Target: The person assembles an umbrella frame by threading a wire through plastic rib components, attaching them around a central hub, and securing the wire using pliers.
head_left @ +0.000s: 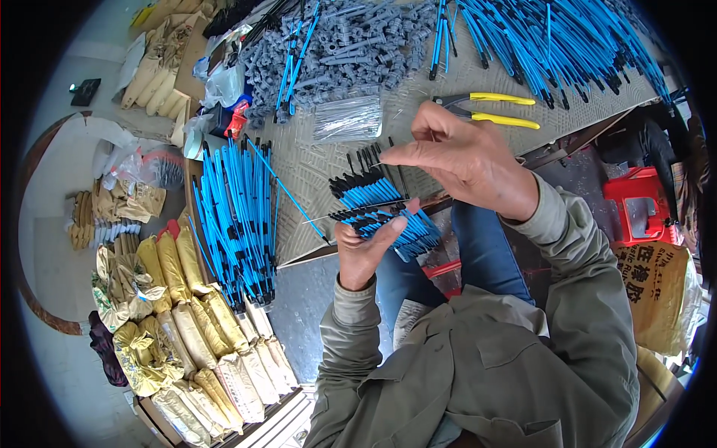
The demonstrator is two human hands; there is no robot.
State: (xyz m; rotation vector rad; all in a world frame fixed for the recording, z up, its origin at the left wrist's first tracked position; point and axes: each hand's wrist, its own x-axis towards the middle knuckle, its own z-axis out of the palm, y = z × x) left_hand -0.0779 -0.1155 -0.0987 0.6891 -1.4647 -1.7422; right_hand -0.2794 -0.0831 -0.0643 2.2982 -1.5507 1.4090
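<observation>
1. Well left of the table [314, 172], tan filled bags [202, 343] lie in rows on the floor.
2. At the table's left edge lies a heap of blue rods [235, 216] with black tips.
3. Just off the table's near edge, your left hand [366, 250] is closed around a fanned bundle of blue rods [385, 205], thumb pressed across them.
4. On the table beyond that bundle sits a clear packet of thin metal pins [347, 118], with grey plastic parts [336, 52] piled further back.
5. Over the table's near right edge, your right hand [463, 153] has fingertips pinched together above the bundle; whether they hold a pin, you cannot tell.
6. Behind that hand, yellow-handled pliers [493, 108] rest on the table.
</observation>
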